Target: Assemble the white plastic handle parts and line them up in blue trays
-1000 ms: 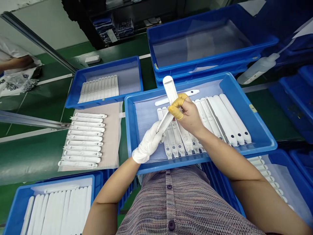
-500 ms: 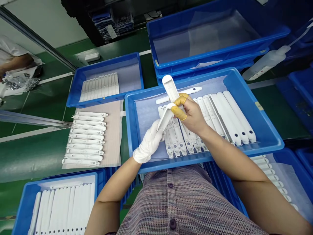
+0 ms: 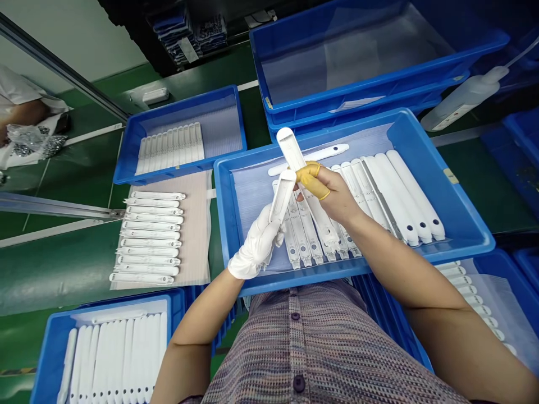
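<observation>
My left hand (image 3: 257,244), in a white glove, is closed round the lower end of a long white plastic strip (image 3: 281,197) that points up. My right hand (image 3: 334,197), bare with yellow finger cots on thumb and forefinger, pinches a second white strip (image 3: 288,147) that rises beyond the first. The two strips stand close together, slightly apart at their tops. Both hands hover over a blue tray (image 3: 442,163) lined with clear film, where rows of similar white strips (image 3: 391,193) lie side by side.
A cloth mat with several white strips (image 3: 147,235) lies to the left. Blue trays of strips sit at back left (image 3: 177,147), front left (image 3: 113,353) and front right (image 3: 475,297). Stacked blue bins (image 3: 357,62) and a white squeeze bottle (image 3: 463,101) stand behind. Another person's arm (image 3: 17,112) shows far left.
The strip in my left hand has swung upright and come apart from the one in my right hand. My right hand stays pinched on its strip, shifted slightly up.
</observation>
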The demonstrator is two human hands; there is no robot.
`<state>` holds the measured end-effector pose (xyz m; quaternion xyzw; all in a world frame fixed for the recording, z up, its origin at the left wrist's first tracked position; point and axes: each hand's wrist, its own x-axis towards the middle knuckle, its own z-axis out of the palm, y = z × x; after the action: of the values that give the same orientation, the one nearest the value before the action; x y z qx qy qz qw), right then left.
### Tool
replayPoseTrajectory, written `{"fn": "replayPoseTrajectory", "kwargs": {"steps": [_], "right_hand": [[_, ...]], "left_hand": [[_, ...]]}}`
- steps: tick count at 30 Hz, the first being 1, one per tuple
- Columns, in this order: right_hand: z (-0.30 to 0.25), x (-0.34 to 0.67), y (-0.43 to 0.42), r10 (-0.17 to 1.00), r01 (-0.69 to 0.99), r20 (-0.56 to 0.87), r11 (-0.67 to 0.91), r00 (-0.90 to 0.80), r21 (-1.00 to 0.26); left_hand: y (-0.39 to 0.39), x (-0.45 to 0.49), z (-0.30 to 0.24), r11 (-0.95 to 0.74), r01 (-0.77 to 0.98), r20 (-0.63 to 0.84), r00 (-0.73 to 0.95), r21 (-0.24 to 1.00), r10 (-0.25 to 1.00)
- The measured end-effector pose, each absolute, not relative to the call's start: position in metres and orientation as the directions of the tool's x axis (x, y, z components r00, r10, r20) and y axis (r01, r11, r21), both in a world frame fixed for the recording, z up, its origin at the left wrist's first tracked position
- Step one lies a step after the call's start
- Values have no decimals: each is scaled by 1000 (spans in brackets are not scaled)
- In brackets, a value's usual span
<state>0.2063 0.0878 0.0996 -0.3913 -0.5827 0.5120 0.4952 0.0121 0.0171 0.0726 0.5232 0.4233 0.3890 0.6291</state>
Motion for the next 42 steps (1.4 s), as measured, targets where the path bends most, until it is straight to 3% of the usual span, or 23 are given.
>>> {"fn": "replayPoseTrajectory", "kwargs": {"steps": [4,9,15,18,22,25,28,33,38,42], "right_hand": [[95,205,90,956,184,290,293,-46,-938],[91,208,91,948,362,314,313,-59,-878],[101,211,91,963,77,82,105,-256,-992],[103,214,93,955,58,95,116,-283,-992],[98,216,97,934,320,266,334,-237,-887],[91,214,98,926,454,305,375,-223,-808],[89,212,94,958,400,232,281,-167,-872],[94,210,90,969,103,74,100,-235,-990],[94,211,96,954,169,180,223,-240,-960],[103,219,99,885,117,140,212,-444,-970]], "left_hand": [[15,9,67,82,143,-132,390,986,911],[16,5,70,130,273,-235,399,953,886],[18,8,79,274,61,-270,463,960,844],[17,8,82,287,58,-282,443,956,851],[17,6,82,234,202,-298,392,951,871],[17,3,78,170,310,-281,360,936,890],[17,2,72,123,321,-245,374,939,894],[17,2,66,59,303,-177,381,951,907],[17,4,72,153,240,-235,361,959,903],[15,9,81,195,180,-253,405,964,879]]}}
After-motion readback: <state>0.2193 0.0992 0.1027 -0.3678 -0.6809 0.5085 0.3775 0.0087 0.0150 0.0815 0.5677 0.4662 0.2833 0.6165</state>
